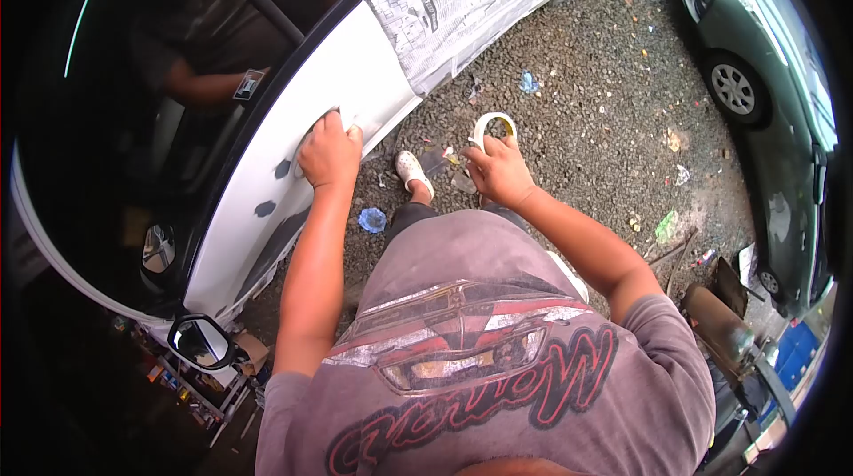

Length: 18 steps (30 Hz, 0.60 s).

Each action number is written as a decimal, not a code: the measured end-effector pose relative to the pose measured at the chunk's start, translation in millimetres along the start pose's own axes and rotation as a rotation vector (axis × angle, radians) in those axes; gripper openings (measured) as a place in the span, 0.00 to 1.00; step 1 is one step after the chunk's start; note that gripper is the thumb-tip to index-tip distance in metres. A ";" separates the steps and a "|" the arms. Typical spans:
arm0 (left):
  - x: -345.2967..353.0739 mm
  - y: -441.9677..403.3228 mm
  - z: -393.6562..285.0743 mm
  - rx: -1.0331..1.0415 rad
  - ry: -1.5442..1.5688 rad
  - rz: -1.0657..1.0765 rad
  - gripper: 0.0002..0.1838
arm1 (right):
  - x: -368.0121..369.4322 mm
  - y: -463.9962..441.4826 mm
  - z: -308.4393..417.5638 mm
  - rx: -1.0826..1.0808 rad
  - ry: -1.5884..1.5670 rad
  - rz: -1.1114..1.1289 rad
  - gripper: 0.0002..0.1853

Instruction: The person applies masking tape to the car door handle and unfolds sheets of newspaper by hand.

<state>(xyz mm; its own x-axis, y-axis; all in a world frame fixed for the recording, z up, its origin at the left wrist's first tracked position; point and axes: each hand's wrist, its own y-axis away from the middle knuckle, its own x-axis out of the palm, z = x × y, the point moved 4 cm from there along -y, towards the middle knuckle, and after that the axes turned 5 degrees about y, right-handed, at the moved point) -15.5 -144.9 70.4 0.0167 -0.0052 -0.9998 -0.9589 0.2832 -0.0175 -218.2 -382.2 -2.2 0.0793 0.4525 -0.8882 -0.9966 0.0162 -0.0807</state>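
Observation:
My left hand (330, 151) is against the white car door (293, 121), its fingers curled in and its thumb to the right. A small dark spot shows at the fingertips; what the fingers grip there is hidden. Below and left of this hand, dark grey patches (265, 209) mark the door's paint. In my right hand (502, 171) is a roll of masking tape (495, 127), pale and ring-shaped, held upright by its lower edge over the gravel. Newspaper sheets (453, 5) cover the car's panel beyond the door, above my hands.
A side mirror (201, 340) juts out at lower left, beside the dark window (98, 165). A grey-green car (764, 59) stands on the right. Litter, including blue plastic (372, 220), lies on the gravel (586, 112). A rusty cylinder (718, 321) is at lower right.

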 end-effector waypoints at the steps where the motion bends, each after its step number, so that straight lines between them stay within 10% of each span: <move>1: -1.2 0.0 -1.2 -0.013 -0.013 0.008 0.18 | -6.3 -3.0 2.1 0.048 -0.113 0.038 0.12; 10: -74.9 35.5 -27.8 0.033 0.345 0.007 0.25 | -67.5 -20.6 47.0 0.113 -1.065 0.253 0.31; 14: -75.0 60.7 -56.2 0.031 1.203 0.361 0.26 | -105.9 -34.6 71.2 0.038 -1.021 0.274 0.33; 18: -96.8 67.5 -69.9 0.065 1.289 0.367 0.14 | -131.6 -47.4 86.2 -0.050 -0.749 0.341 0.40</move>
<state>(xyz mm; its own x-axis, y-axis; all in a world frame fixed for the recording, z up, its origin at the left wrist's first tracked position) -101.7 -192.3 166.1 -0.5480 -0.8030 -0.2343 -0.8348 0.5072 0.2139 -183.3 -365.6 157.6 -0.2808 0.9005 -0.3319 -0.9597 -0.2613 0.1030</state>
